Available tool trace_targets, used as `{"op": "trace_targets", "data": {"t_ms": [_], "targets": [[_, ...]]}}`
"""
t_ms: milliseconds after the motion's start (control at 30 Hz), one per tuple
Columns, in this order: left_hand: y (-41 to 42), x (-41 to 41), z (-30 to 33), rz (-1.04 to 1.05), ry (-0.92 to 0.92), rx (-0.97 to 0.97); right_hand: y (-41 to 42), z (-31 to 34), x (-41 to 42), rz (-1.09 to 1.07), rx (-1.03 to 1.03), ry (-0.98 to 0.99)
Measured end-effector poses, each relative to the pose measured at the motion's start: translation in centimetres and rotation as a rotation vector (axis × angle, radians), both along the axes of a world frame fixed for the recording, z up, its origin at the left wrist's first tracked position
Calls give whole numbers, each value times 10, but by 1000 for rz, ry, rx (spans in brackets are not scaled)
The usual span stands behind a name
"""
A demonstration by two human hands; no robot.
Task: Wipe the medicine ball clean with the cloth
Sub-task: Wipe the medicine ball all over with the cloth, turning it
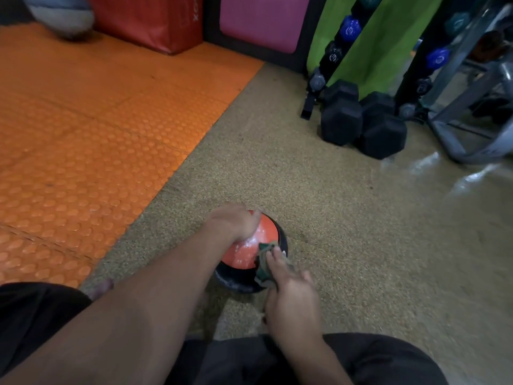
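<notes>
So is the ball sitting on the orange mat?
No, the ball sits on the tan floor, clear of the orange mat.

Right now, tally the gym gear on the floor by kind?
Medicine ball under the hands: 1
Grey ball on the orange mat: 1
Black hex dumbbells by the rack: 2
Cloth: 1
Total: 5
</notes>
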State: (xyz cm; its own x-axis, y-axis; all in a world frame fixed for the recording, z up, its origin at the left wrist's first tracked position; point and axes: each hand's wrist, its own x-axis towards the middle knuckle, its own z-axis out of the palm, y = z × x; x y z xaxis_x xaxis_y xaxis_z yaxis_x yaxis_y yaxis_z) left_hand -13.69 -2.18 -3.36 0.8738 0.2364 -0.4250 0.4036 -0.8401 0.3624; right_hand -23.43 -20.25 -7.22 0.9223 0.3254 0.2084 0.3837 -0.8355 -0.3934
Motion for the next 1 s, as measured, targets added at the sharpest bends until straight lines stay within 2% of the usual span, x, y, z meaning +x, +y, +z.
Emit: {"op": "trace_targets", "data": {"t_ms": [133,200,267,367,467,533,600,733,867,933,1000], "targets": [[4,-2,-8,14,27,40,-11,12,38,-38,145,96],[15,1,-15,-18,-2,29,-9,17,46,9,71,105],[25,2,-22,-58,-83,-103,-9,14,44,67,1,99],[28,-3,-28,91,-176,-474,-9,6,39,104,67,178],[33,-10,-31,181,-180,-596,-2,1,38,124,156,297],[39,-14,-33,256,-174,-676,2,0,39,154,297,317],[41,-16,-36,277,-199,-679,4,-1,37,160,392,333],[38,-29,-43,268,-203,-586,-2,-7,18,173,370,325],[44,-41,-49,312,-222,-707,-3,-6,11,239,427,362],[42,-40,-45,264,-204,-622,-7,-5,19,257,468,422],[36,-36,-45,232,-218,-505,-11,-5,24,217,449,378]]}}
